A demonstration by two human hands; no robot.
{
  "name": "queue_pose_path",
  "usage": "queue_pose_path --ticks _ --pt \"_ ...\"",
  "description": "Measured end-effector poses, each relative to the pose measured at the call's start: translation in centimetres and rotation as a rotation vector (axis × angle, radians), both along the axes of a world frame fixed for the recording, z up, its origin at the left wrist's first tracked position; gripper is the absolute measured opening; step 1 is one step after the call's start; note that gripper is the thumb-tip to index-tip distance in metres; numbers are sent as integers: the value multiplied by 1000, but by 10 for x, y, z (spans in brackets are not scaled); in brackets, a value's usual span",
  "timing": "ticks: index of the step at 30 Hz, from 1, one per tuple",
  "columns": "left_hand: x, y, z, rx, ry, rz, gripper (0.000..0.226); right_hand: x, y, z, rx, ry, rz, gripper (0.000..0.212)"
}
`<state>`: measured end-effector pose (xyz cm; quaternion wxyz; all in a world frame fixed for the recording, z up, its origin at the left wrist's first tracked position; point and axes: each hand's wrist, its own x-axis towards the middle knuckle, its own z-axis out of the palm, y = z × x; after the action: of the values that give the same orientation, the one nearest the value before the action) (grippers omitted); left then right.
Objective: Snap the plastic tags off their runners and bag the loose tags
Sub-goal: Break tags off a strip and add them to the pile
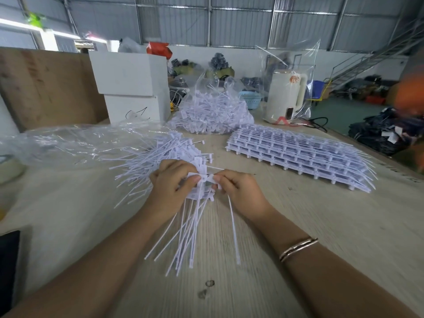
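**Tags pinched between both hands at mid-table**

Tags [202,180] are held low over the table [298,226], their heads pinched by the left hand [171,187] and right hand [238,191] alike, neither nearer. Long tails are pointed back toward the person. Stacked runners [298,154] are seen well apart, far right

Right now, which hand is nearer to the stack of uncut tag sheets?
Right. The right hand is just left of the stack of tag sheets; the left hand is farther left.
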<state>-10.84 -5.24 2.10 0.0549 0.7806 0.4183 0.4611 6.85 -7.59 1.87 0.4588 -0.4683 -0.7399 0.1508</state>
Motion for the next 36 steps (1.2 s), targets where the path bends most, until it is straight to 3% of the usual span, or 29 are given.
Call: queue_pose_path --ticks 2,5,7,10,12,15,17,18,20,23,25,29,31,36 --pt "2 -2 2 6 -24 -50 31 -1 -2 -1 -74 137 21 20" --pt "-4 -1 4 -61 -256 -133 12 9 -4 2 -247 523 -7 21" --pt "-11 4 2 -101 -330 -95 12 26 0 5 -182 469 -132 18" --pt "-12 12 -6 -36 18 141 29 19 3 1 -166 388 -126 5" --pt "-6 15 -8 -31 199 260 32 -2 7 -6 -176 275 -122 14" --pt "-4 9 1 47 244 375 40 -16 14 -11 -127 -46 -172 32" --pt "-9 -1 11 163 218 352 44 -10 13 -6 -87 2 -201 27" --pt "-12 -8 17 120 241 336 58 -6 10 -4 -89 88 -219 23" --pt "-13 -25 25 -143 425 376 83 6 3 -3 -158 185 -262 32" --pt "-4 -38 22 -462 835 400 98 15 -4 -1 -303 -114 -230 58" --pt "5 -44 18 -522 923 344 92 9 -4 -3 -363 -167 -124 59" --pt "14 -42 12 -366 966 356 48 -6 1 -6 -344 -49 -79 56" --pt "11 -40 10 -330 905 339 26 3 1 -1 -303 179 -157 56" --pt "2 -30 26 -195 622 211 27 40 2 4 -250 484 -347 57"
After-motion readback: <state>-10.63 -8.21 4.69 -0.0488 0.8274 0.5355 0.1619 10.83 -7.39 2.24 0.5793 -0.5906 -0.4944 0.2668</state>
